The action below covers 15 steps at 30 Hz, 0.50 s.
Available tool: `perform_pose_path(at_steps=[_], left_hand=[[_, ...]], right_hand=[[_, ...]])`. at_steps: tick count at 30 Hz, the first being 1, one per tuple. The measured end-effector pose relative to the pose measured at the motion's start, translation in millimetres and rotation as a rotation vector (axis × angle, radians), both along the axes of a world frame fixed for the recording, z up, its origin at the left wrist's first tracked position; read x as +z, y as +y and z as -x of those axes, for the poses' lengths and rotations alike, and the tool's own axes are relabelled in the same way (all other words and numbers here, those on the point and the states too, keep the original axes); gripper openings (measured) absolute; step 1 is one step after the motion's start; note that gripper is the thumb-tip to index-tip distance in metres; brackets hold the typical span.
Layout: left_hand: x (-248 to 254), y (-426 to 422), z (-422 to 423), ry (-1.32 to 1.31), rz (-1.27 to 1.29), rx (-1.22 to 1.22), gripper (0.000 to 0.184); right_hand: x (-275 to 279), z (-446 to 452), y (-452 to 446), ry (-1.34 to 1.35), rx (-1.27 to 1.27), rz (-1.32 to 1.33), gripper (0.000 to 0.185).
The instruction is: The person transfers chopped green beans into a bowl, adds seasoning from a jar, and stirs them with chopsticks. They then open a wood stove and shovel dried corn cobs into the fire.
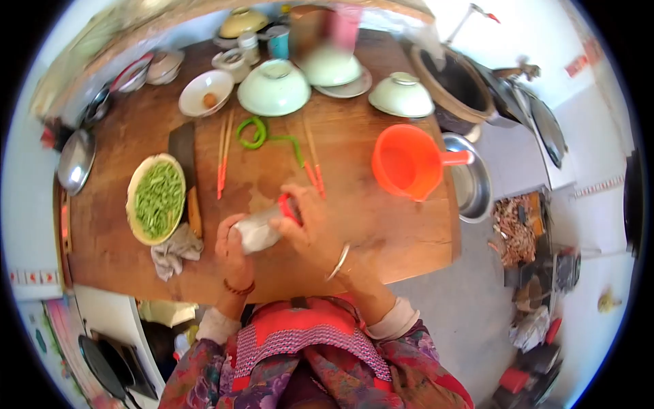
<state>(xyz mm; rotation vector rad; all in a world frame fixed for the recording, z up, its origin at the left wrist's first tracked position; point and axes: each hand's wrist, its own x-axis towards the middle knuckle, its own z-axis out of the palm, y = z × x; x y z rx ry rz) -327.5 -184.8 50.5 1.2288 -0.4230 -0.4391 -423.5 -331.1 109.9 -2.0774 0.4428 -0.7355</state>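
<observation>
In front of my body, my left hand [233, 247] is wrapped round the lower end of a clear jar [259, 232] with white contents. The jar is tilted, its red lid [289, 208] pointing up and right. My right hand [308, 223] closes round the lid end; whether the lid is loose cannot be seen. Left of the jar stand a cream bowl [131, 213] of shredded green vegetable [159, 199] and a cleaver [182, 153] with a wooden handle. Red-ended chopsticks [224, 157] and a second pair [313, 160] lie beyond my hands, with curled green beans [253, 133] between them.
A grey cloth [177, 253] lies below the cream bowl. Upturned bowls [274, 88] and a white bowl [204, 88] holding something orange-brown line the back. An orange-red dipper [407, 162] sits at the table's right, beside a metal basin [470, 178] beyond the edge.
</observation>
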Motion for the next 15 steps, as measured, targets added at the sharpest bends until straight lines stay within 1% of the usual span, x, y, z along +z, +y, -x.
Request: perform_pose_path(at_steps=[1,2,3,4,5,6,7,8,10,11,12,13,14,15], left_hand=[[12,-6,6,-0.074,-0.02,0.072,0.027],[8,-7,3,-0.161,-0.058,0.13,0.027],[3,-6,0,-0.244,-0.102,0.187,0.027],[1,-7,0,-0.236,-0.133,0.231,0.027],[-1,-10,-2,-0.124,-0.115,0.217,0.027],[-3,-9,-3,-0.012,-0.089,0.2,0.028],[-5,-3,-2,-0.001,-0.102,0.231,0.028],[-7,1,-2,0.031,-0.185,0.127,0.03],[0,0,-3,0.078,-0.271,0.039,0.032],[7,-4,-4,0.539,-0.138,-0.052,0.038],[12,-4,-7,0.993,0.017,-0.14,0.043],[-1,2,-10,0.99,0.091,-0.282,0.046],[-1,6,-12,0.994,0.094,-0.263,0.046],[4,9,-15,1.081,0.049,-0.267,0.046]], right_hand=[[3,-4,-1,0.008,-0.018,0.039,0.046],[4,-10,0,0.01,0.028,0.013,0.046],[4,-15,1,0.024,-0.03,0.061,0.042],[3,-18,1,0.038,-0.087,0.114,0.038],[1,-21,1,0.043,-0.043,0.097,0.038],[-2,-23,-1,-0.008,-0.017,0.126,0.036],[-3,-25,-3,-0.057,0.003,0.155,0.034],[-1,-27,-3,-0.051,0.03,0.146,0.034],[6,-31,-3,-0.061,0.142,0.231,0.035],[5,-34,-5,-0.054,0.161,0.223,0.035],[4,-40,-8,-0.145,0.206,0.19,0.035],[2,-45,-11,-0.239,0.248,0.154,0.036],[-3,-46,-14,-0.237,0.264,0.145,0.036],[-13,-47,-18,-0.181,0.161,0.081,0.037]])
